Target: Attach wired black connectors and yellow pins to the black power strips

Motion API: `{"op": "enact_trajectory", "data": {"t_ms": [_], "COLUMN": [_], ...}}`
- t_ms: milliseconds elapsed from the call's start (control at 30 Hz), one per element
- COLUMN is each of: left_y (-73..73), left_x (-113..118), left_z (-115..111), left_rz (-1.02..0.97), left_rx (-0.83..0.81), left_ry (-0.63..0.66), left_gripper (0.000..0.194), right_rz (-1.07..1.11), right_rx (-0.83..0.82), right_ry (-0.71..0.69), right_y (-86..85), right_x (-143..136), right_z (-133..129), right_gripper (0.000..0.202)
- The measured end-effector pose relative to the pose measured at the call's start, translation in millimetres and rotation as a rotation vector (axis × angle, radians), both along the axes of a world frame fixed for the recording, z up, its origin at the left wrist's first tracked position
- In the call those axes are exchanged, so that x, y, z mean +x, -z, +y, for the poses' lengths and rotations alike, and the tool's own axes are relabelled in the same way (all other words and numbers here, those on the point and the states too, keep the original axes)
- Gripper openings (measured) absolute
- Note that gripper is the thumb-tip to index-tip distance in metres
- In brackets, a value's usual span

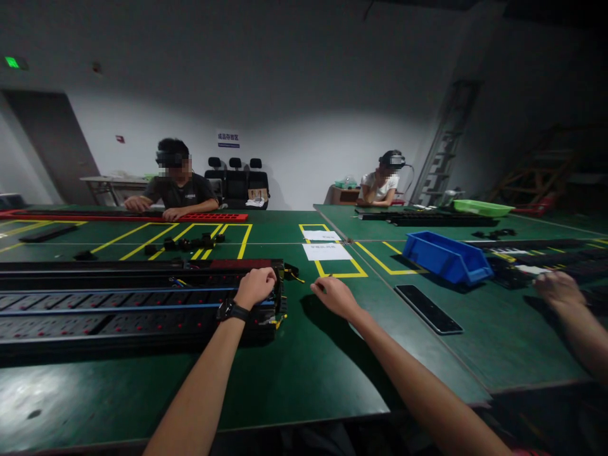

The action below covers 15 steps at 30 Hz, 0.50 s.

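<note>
Several long black power strips (pixel 142 324), with rows of sockets and red dots, lie side by side on the green table at my left. At their right end rests my left hand (pixel 256 286), a watch on its wrist. Its fingers are curled down over the strip ends, and what they grip is hidden. Yellow-tipped wires (pixel 280 321) stick out beside it. A short way to the right, my right hand (pixel 334 296) is closed in a pinch above the table, apart from the strips. Anything between its fingertips is too small to make out.
Right of my hands lie a phone (pixel 427 308) and a blue bin (pixel 446 258). White papers (pixel 327 251) lie ahead. Another person's hand (pixel 560 288) works at far right. Two people sit across the table, one at a red rail (pixel 228 217). Black parts (pixel 190 243) lie between.
</note>
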<state>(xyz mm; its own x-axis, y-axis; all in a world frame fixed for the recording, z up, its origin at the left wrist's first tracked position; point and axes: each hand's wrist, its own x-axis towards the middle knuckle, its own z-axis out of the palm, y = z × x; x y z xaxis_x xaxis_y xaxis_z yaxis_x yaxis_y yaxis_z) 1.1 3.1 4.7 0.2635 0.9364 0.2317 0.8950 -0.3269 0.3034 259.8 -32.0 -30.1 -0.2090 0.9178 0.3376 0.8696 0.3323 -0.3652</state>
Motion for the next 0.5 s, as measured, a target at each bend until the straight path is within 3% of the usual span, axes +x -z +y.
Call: {"op": "enact_trajectory", "data": {"t_ms": [100, 167, 300, 367, 500], "left_y": [0.1, 0.0, -0.2, -0.1, 0.6], "left_x": [0.0, -0.3, -0.6, -0.6, -0.6], "left_z": [-0.1, -0.3, -0.1, 0.5, 2.5], "left_rz": [-0.005, -0.006, 0.002, 0.005, 0.008], "left_rx": [-0.006, -0.007, -0.005, -0.002, -0.007], "left_ry": [-0.004, -0.007, -0.010, -0.012, -0.010], "left_gripper": [0.026, 0.026, 0.026, 0.026, 0.024], "right_rz": [-0.175, -0.162, -0.072, -0.097, -0.114], "right_rx": [-0.023, 0.020, 0.131, 0.157, 0.179], "right_ry": [0.098, 0.090, -0.198, -0.309, -0.249], "right_y": [-4.0, -7.3, -12.7, -13.1, -8.8], "right_x": [2.9, -9.0, -46.3, -60.8, -65.6], "right_z": [-6.7, -14.1, -29.4, -34.0, -32.8], "right_gripper": [0.029, 0.028, 0.045, 0.043, 0.030]}}
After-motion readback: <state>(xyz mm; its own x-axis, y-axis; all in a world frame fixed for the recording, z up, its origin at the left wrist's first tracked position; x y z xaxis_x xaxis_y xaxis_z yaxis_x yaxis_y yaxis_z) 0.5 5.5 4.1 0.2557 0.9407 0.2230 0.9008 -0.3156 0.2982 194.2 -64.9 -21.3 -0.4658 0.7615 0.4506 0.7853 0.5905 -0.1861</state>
